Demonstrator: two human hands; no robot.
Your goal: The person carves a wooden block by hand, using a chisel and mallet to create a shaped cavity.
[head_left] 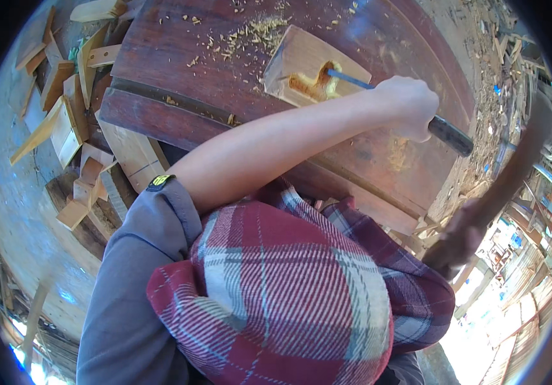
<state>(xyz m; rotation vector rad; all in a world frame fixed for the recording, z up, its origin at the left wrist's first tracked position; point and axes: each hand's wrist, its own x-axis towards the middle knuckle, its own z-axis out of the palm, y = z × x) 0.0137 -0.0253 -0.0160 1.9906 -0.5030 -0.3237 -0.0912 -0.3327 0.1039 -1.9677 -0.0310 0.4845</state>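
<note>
My left hand [407, 106] is closed around the dark handle of a chisel [450, 136]. Its blade slants down to the left, with the tip in a recess cut into a pale wooden block [346, 61]. This recess is roughly L-shaped, with a reddish-brown floor and yellowish edges. To the right of my body, my right hand [461, 242] is smeared by motion. It grips a brown wooden club [520, 157], also blurred, which is raised up and to the right, apart from the chisel.
The block lies on a dark reddish workbench [180, 70] with a long groove across it. Wood shavings [260, 32] are scattered beyond the block. Offcuts [64, 122] pile up at the left. Wood scraps [504, 51] cover the ground at the right. A plaid cloth [289, 263] covers my front.
</note>
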